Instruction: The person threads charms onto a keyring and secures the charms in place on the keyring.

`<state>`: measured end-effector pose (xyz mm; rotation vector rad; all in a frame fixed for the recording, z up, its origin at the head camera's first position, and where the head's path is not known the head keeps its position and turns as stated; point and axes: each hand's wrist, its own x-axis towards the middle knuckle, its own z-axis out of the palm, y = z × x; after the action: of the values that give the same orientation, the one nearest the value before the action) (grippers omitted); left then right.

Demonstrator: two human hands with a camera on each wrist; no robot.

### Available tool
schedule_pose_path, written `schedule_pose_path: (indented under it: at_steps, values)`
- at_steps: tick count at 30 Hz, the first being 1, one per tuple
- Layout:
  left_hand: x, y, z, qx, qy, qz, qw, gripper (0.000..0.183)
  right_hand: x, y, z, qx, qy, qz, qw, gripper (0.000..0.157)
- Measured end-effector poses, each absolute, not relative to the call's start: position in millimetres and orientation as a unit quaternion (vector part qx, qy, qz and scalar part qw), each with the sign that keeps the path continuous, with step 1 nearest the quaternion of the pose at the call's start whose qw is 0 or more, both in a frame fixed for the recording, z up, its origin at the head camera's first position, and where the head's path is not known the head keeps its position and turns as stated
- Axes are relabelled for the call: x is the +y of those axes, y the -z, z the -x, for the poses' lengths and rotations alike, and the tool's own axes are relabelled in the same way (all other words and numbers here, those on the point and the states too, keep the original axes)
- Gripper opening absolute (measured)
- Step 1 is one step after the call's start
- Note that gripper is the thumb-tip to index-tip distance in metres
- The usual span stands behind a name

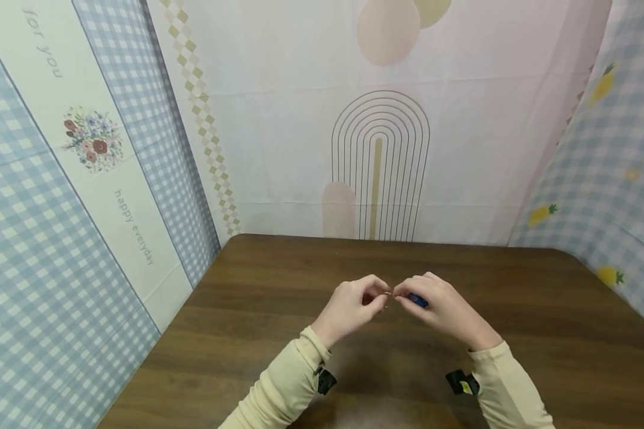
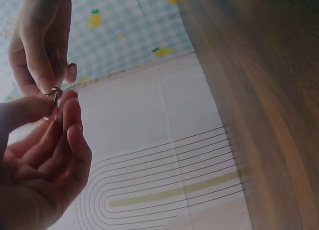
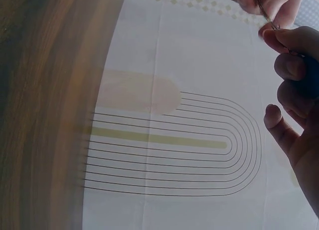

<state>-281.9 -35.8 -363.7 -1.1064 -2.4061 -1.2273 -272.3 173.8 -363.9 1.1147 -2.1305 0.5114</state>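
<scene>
At your far left hangs a blue-and-white gingham cloth (image 1: 21, 226), its pale band (image 1: 161, 292) printed with "for you", a flower bouquet (image 1: 93, 143) and "happy everyday". Next to it, behind the table, a whitish backdrop (image 1: 279, 137) carries a column of small diamonds and, farther right, nested arch lines. Under it all spreads your brown wood-grain table (image 1: 236, 333), rounded at its far corners.

Your left sleeve (image 1: 276, 387), pale yellow, comes up from the bottom edge, with a small black device (image 1: 326, 381) at the wrist. Your left hand (image 1: 349, 310) is held above the table, thumb and forefinger bent toward each other and nearly closed, pinching a small metal ring (image 1: 387, 292). In your left wrist view the other fingers of that hand are loosely curved.

The ring sits between your two hands, at the fingertips of both. Just right of it is a small blue object (image 1: 418, 300), partly hidden by your right hand (image 1: 445, 304). Those fingers are curled around the blue piece, while thumb and forefinger reach the metal; you cannot tell from these views whether ring and blue object are joined.

A second black device (image 1: 461, 383) sits by your right sleeve (image 1: 510, 381), which is also pale yellow. At the far right hangs another gingham cloth, the pineapple-printed one (image 1: 622, 137).
</scene>
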Motion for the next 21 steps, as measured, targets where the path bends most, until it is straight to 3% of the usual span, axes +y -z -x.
schedule_pose_path:
  at_steps: [3, 9, 12, 17, 21]
  values:
    - [-34.8, 365.7, 282.7, -0.821, 0.398, 0.394, 0.109, 0.007, 175.6, 365.8, 272.3, -0.815, -0.196, -0.432, 0.334, 0.012]
    - [-34.9, 365.9, 280.8, -0.826, 0.389, 0.396, 0.099, 0.016, 176.8, 365.6, 272.1, -0.811, -0.198, -0.44, 0.331, 0.029]
    - [-34.5, 366.5, 280.8, -0.826, 0.395, 0.392, 0.09, 0.019, 177.0, 364.7, 272.2, -0.805, -0.199, -0.45, 0.332, 0.025]
    - [-33.0, 369.0, 282.1, -0.818, 0.408, 0.397, 0.082, 0.02, 176.5, 363.6, 273.4, -0.796, -0.19, -0.467, 0.335, 0.004]
    - [-31.7, 370.9, 283.7, -0.812, 0.417, 0.395, 0.105, 0.026, 176.6, 362.4, 272.2, -0.799, -0.186, -0.462, 0.338, 0.011]
